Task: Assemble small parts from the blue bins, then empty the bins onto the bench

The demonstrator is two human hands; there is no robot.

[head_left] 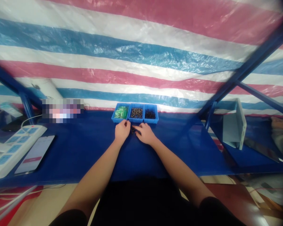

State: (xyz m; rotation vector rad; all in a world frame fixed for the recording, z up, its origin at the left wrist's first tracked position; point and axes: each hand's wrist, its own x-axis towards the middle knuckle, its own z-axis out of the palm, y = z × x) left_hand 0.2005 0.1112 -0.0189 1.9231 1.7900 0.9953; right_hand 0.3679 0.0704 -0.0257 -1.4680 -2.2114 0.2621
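Observation:
My left hand (122, 130) and my right hand (145, 133) rest close together on the blue table (85, 150), just in front of three small blue bins. Both hands have their fingers curled into a pinch around a small dark part (133, 129) lying between them; what it is I cannot make out. The left bin (121, 112) holds green pieces, the middle bin (136, 113) small dark and pale pieces, the right bin (150, 114) dark pieces.
A white power strip (13, 147) and a phone (35, 153) lie at the table's left. A grey upright stand (235, 124) sits at the right beyond a blue frame post (209, 114). Another person's arm (280, 131) shows at the far right. A striped tarp hangs behind.

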